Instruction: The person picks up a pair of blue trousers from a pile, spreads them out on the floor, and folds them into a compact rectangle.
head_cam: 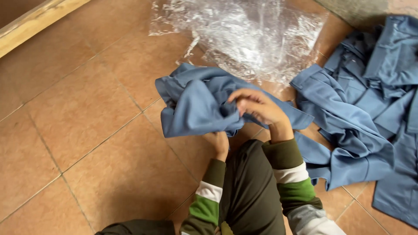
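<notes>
Dark trouser knee (pixel 250 191) closest, striped sleeves either side. Right hand (pixel 257 106) pinches bunched blue cloth garment (pixel 196 104) from above. Left hand (pixel 219 141) grips it underneath. Garment held above brown tiled floor (pixel 87 130), seems mid-sorting; needs shaking flat. Crinkly clear plastic sheet (pixel 248 35) behind. Pile of blue clothes (pixel 370 109) crowds right side.

Your bunched garment (pixel 196 104) sits centre, held above the tiled floor (pixel 87 130), just in front of your knees. Your right hand (pixel 257 106) is on its right side, on top; your left hand (pixel 217 141) is under its lower edge. Plastic sheet (pixel 244 35) lies on the floor behind the garment, touching or nearly so. Pile of garments (pixel 365 109) lies to your right, spreading toward you. Wooden beam (pixel 30 21) runs far left, behind.
</notes>
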